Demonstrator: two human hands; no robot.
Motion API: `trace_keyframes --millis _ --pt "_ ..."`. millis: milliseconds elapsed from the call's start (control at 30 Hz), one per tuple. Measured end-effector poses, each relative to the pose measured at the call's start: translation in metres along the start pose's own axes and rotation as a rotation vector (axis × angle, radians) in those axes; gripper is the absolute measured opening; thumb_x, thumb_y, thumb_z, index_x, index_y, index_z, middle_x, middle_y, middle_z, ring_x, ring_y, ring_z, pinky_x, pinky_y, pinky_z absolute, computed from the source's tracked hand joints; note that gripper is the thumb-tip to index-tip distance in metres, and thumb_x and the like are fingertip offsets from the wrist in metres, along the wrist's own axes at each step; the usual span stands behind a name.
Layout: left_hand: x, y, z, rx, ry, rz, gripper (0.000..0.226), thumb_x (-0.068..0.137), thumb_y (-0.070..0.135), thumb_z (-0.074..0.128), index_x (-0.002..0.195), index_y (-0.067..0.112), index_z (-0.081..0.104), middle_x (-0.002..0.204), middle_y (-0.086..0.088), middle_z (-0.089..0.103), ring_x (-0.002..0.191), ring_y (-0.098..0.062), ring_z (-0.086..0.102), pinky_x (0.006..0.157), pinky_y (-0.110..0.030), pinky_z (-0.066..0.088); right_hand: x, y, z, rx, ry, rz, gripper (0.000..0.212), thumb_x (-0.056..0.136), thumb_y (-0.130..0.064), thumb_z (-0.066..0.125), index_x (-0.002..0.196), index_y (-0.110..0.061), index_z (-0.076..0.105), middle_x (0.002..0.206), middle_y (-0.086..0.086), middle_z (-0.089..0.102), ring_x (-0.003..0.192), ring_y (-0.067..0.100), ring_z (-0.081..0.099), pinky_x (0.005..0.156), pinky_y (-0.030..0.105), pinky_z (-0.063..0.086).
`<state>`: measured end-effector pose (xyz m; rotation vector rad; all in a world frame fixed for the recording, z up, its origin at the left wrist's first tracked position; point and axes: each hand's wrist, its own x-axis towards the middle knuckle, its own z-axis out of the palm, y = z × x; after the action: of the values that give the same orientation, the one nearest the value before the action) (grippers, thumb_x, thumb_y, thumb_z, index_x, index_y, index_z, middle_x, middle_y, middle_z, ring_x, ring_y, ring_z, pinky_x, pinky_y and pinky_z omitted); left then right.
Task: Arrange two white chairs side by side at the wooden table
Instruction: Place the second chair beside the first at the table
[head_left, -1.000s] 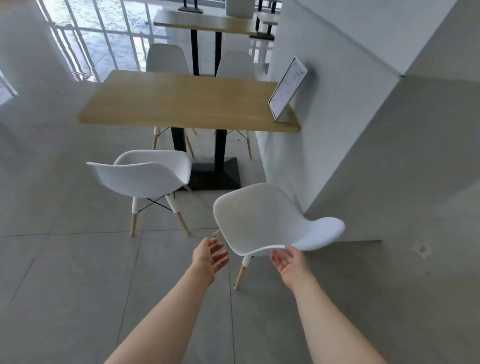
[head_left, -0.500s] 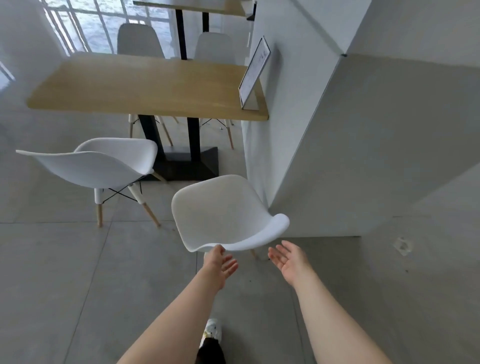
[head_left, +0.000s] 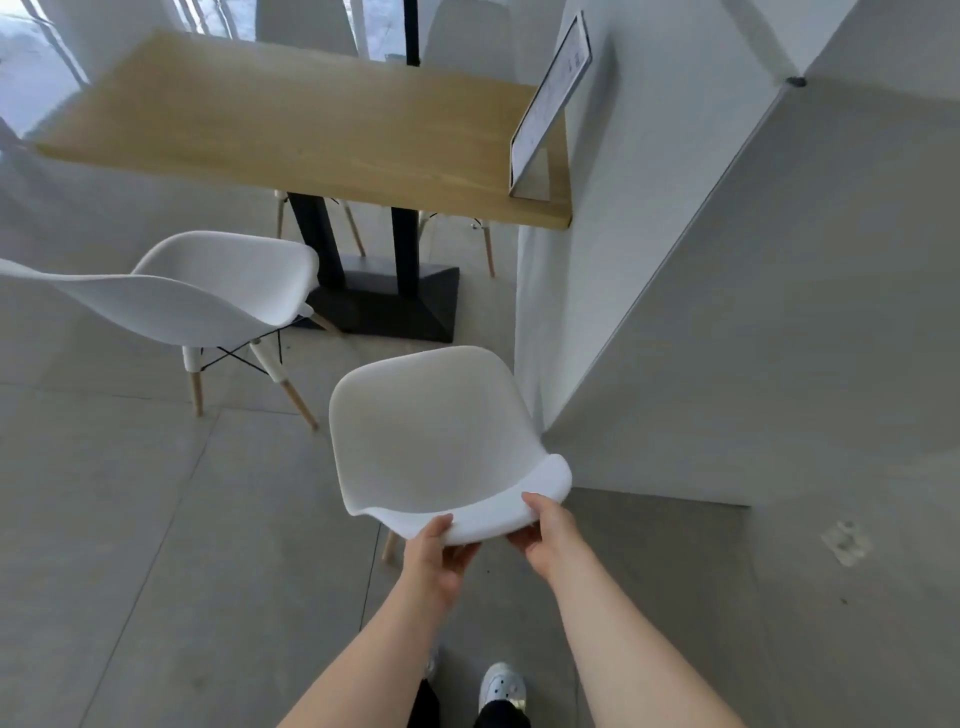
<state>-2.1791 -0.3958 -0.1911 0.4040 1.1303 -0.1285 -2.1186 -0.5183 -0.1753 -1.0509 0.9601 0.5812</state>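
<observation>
the printed card in the sign holder (head_left: 549, 98) has lines of small writing, but they are too small to read. the holder stands tilted on the wooden table (head_left: 291, 124), at the table end that meets the white wall (head_left: 649, 208).

the table has two black posts on a black base plate (head_left: 384, 304). on the far side of the table two more white chairs (head_left: 306, 23) show only in part, with their wooden legs seen under the top. the floor (head_left: 130, 545) is of large grey tiles. below the table, at the bottom edge of the view, a white shoe (head_left: 501, 686) is seen.

the near white chair (head_left: 431, 441) stands in front of the table base, close beside the wall corner, with its back toward the person. the second white chair (head_left: 208, 296) stands left of the table base, apart from the first one and turned sideways.

both bare arms reach forward to the near chair. the left hand (head_left: 434, 553) is closed on the top edge of the backrest, thumb on top and fingers curled under. the right hand (head_left: 545, 530) grips the same edge just beside it, thumb over the rim, fingers below.
</observation>
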Motion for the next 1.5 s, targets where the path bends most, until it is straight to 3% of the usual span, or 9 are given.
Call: trace_keyframes --millis 167,367,500,700,800,1000,1267,1433,1500 --pt "0.009 0.003 0.015 -0.062 0.107 0.039 0.028 0.083 -0.007 0.051 0.110 0.002 0.050 0.090 -0.016 0.059 0.079 -0.030 0.058 0.045 -0.032 0.056 0.026 -0.022 0.004 -0.126 -0.013 0.049 0.038 0.084 0.001 0.056 0.121 -0.007 0.051 0.099 0.016 0.063 0.089 0.033 0.062 0.062 0.038 0.054" --pt "0.009 0.019 0.019 -0.034 0.096 0.113 0.018 0.084 -0.010 0.047 0.093 0.004 0.053 0.088 -0.014 0.059 0.080 -0.029 0.057 0.059 -0.038 0.053 0.026 -0.026 0.017 -0.182 -0.047 0.042 0.029 0.084 0.004 0.053 0.112 -0.006 0.053 0.088 0.012 0.060 0.078 0.028 0.059 0.056 0.032 0.050" --pt "0.013 0.050 0.019 0.045 0.108 0.152 0.013 0.084 -0.010 0.048 0.087 0.003 0.052 0.087 -0.014 0.057 0.078 -0.029 0.056 0.064 -0.038 0.051 0.022 -0.023 0.039 -0.157 -0.075 0.070 0.016 0.086 0.006 0.053 0.088 -0.010 0.054 0.086 0.011 0.059 0.075 0.026 0.058 0.058 0.034 0.049" --pt "0.035 0.113 0.032 0.082 0.104 0.168 0.029 0.083 -0.009 0.049 0.110 0.001 0.049 0.089 -0.015 0.057 0.078 -0.028 0.057 0.043 -0.028 0.053 0.037 -0.029 0.099 -0.104 -0.078 0.077 0.016 0.085 0.006 0.055 0.085 -0.009 0.052 0.087 0.013 0.058 0.076 0.027 0.059 0.056 0.033 0.053" --pt "0.053 0.154 0.043 0.131 0.072 0.170 0.030 0.082 -0.009 0.049 0.111 -0.001 0.049 0.089 -0.015 0.057 0.078 -0.029 0.057 0.052 -0.033 0.053 0.049 -0.033 0.136 -0.060 -0.050 0.059 0.015 0.085 0.005 0.057 0.091 -0.007 0.051 0.089 0.014 0.058 0.078 0.027 0.059 0.056 0.034 0.053" --pt "0.086 0.235 0.070 0.183 0.006 0.174 0.038 0.080 -0.011 0.049 0.116 -0.001 0.050 0.098 -0.018 0.060 0.084 -0.033 0.058 0.059 -0.037 0.054 0.070 -0.044 0.211 0.076 -0.034 0.030 0.031 0.086 0.008 0.055 0.113 -0.004 0.048 0.088 0.013 0.058 0.077 0.027 0.057 0.039 0.026 0.053" --pt "0.127 0.300 0.117 0.182 -0.047 0.169 0.045 0.079 -0.012 0.047 0.122 0.002 0.050 0.097 -0.016 0.061 0.085 -0.032 0.058 0.061 -0.037 0.056 0.116 -0.077 0.275 0.116 -0.021 0.007 0.033 0.086 0.007 0.055 0.115 -0.005 0.047 0.092 0.012 0.058 0.080 0.026 0.058 0.042 0.026 0.054" --pt "0.147 0.324 0.150 0.181 -0.047 0.170 0.049 0.079 -0.011 0.046 0.127 0.002 0.049 0.099 -0.015 0.061 0.085 -0.032 0.058 0.059 -0.036 0.055 0.136 -0.108 0.304 0.122 -0.044 0.021 0.018 0.087 0.008 0.053 0.097 -0.007 0.053 0.093 0.013 0.059 0.082 0.027 0.058 0.043 0.027 0.056" --pt "0.163 0.337 0.168 0.196 -0.057 0.171 0.050 0.079 -0.011 0.047 0.128 0.001 0.049 0.100 -0.015 0.062 0.086 -0.032 0.059 0.062 -0.037 0.055 0.148 -0.126 0.316 0.136 -0.053 0.009 0.021 0.087 0.008 0.052 0.101 -0.007 0.053 0.091 0.012 0.059 0.080 0.026 0.058 0.043 0.027 0.055"
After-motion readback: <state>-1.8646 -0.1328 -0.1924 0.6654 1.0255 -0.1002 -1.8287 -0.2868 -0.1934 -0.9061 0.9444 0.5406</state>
